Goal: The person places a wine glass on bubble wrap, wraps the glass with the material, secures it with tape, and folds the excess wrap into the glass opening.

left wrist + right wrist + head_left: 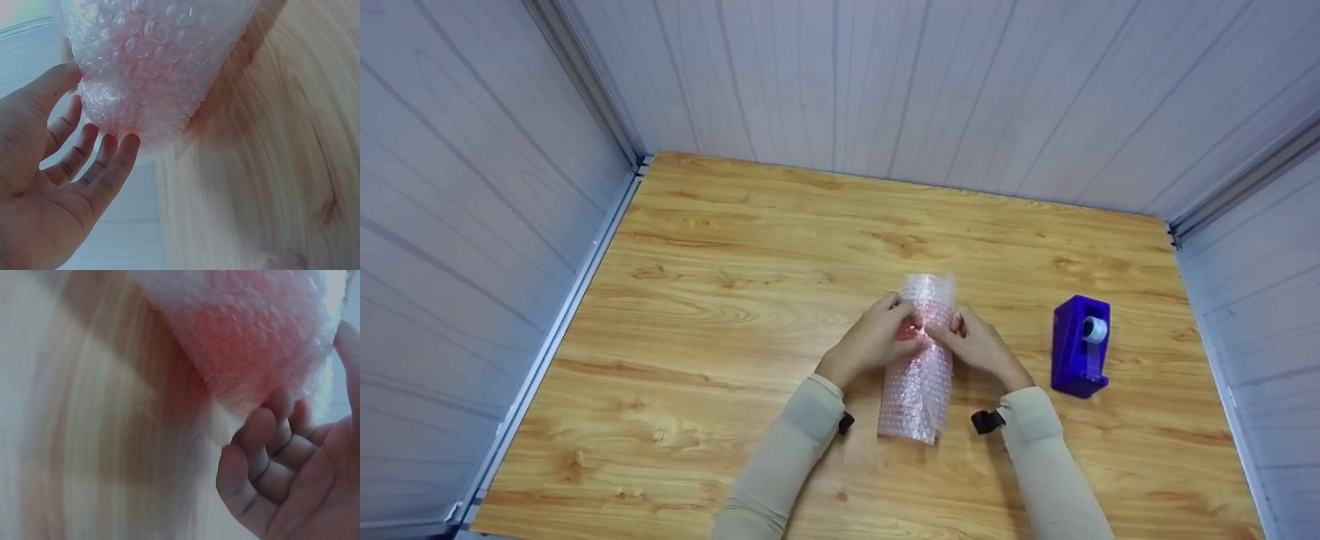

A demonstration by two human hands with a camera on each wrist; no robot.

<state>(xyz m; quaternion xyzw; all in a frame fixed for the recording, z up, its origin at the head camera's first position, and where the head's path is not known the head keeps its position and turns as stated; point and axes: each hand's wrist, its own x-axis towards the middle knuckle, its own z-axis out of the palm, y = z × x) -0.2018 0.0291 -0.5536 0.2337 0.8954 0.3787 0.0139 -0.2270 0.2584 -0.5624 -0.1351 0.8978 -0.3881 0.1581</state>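
A roll of clear bubble wrap (pixel 916 397) lies lengthwise on the table, pointing away from me. Something pinkish-red shows through its layers, its kind hidden by the wrap. My left hand (pixel 877 334) holds the roll's left side, thumb and bent fingertips against the wrap (pixel 152 62). On the other side, my right hand (pixel 979 345) grips the roll, thumb on top and curled fingers along its edge. In the right wrist view the fingers (pixel 261 444) bend in under the wrap (pixel 242 332).
To the right of the roll stands a purple tape dispenser (pixel 1069 352) with a roll of tape (pixel 1095 330) in it. The wood-grain table (pixel 735 285) is bordered by pale panel walls (pixel 810 82) at the back and both sides.
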